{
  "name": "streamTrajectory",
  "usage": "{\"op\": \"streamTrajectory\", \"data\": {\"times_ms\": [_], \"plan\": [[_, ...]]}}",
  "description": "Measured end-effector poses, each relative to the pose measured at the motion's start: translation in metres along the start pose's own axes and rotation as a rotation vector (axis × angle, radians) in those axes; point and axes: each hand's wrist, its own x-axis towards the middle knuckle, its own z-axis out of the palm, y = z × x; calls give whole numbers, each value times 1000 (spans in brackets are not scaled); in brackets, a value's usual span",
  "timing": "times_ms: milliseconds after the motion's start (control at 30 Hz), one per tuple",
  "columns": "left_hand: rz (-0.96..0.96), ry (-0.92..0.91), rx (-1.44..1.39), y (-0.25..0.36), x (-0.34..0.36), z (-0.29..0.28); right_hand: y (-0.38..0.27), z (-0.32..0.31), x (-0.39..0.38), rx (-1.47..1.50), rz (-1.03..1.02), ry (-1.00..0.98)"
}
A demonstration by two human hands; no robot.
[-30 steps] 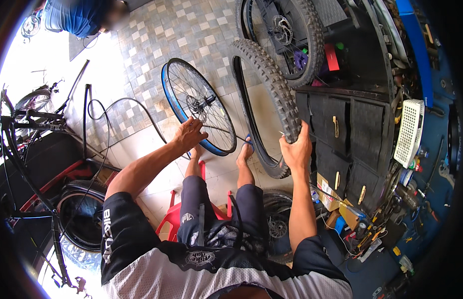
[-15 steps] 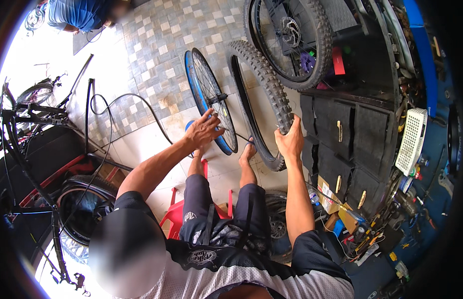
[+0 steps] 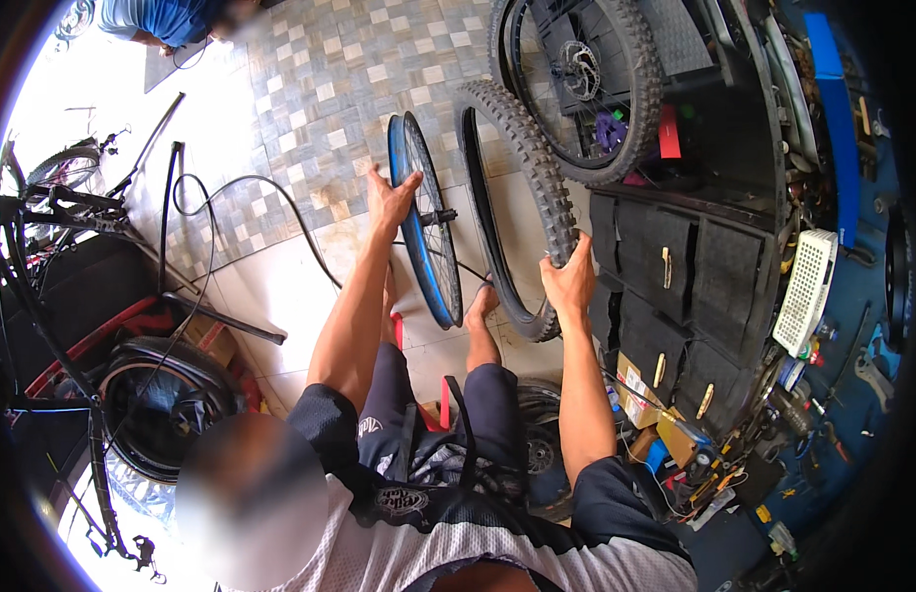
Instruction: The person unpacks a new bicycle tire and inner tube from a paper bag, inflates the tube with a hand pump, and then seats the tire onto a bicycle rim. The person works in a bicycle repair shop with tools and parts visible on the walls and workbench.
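Observation:
My left hand is closed on the near-left rim of a spoked bicycle wheel with a blue band around its rim. The wheel stands edge-on, and its black hub points toward the tyre. In my right hand is a loose knobby bicycle tyre, gripped at its right, near side. The tyre stands upright just right of the wheel, with a gap between the two. My fingertips on the tyre's inner side are partly hidden.
Another wheel with a knobby tyre leans by the black drawers at right. Tools crowd the right bench beside a white basket. A bike frame stands left, near a black hose. A person is at far left.
My left hand has moved up from in front of the wheel to grip its rim. The wheel has shifted right and slightly nearer. My right hand still holds the tyre almost in place.

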Motion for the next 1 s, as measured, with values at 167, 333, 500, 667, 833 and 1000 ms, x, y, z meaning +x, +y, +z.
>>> {"op": "streamTrajectory", "data": {"times_ms": [167,333,500,667,833,1000], "plan": [[-3,-165,-72,-34,-40,7,3,0,-3,-6,-12,7],[30,-207,-102,-45,-112,13,10,0,-5,-26,4,8],[-327,-441,-739,-47,-137,12,13,1,-7,-19,19,-13],[-490,-513,-1071,-51,-137,12,13,1,-10,-18,21,-22],[-369,-559,-941,-49,-140,10,10,1,-13,-86,15,-59],[-261,-553,-843,-40,-143,17,-4,-2,-18,-239,-89,19]]}}
